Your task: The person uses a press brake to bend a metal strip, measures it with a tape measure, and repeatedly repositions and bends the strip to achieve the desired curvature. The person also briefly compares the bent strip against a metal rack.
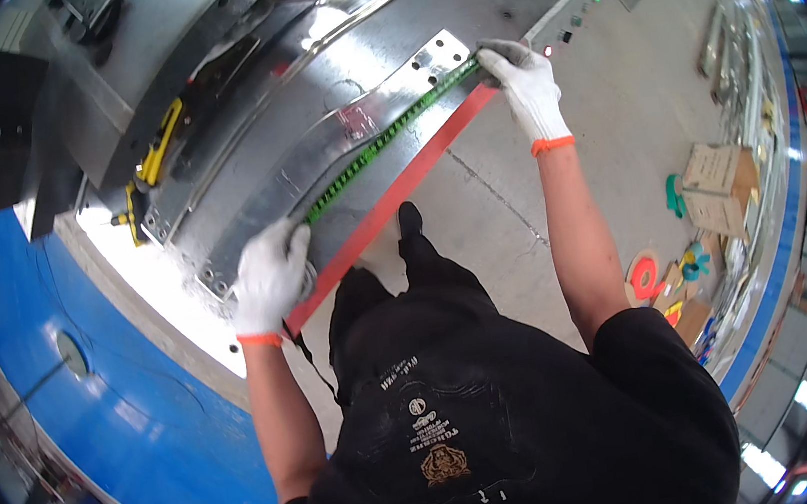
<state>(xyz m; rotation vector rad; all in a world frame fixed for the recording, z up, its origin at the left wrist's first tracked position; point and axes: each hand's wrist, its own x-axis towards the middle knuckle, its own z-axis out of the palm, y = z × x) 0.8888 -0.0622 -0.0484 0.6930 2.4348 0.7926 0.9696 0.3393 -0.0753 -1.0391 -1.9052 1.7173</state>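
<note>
A long shiny metal strip (349,133) with bolt holes at both ends lies across a steel press table (454,4). Along its near side runs a green strip (380,142), and the table's front edge is red (388,204). My left hand (271,276), in a white glove with an orange cuff, grips the strip's left end. My right hand (526,86), gloved the same way, holds the strip's right end near the green strip. Both arms are stretched out in front of my black shirt.
Yellow-handled tools (154,152) lie at the table's left. A blue machine body (88,391) curves along the left. Cardboard boxes (718,183) and coloured rings (644,278) sit on the concrete floor at the right. Small lit buttons (586,13) line the table's far right edge.
</note>
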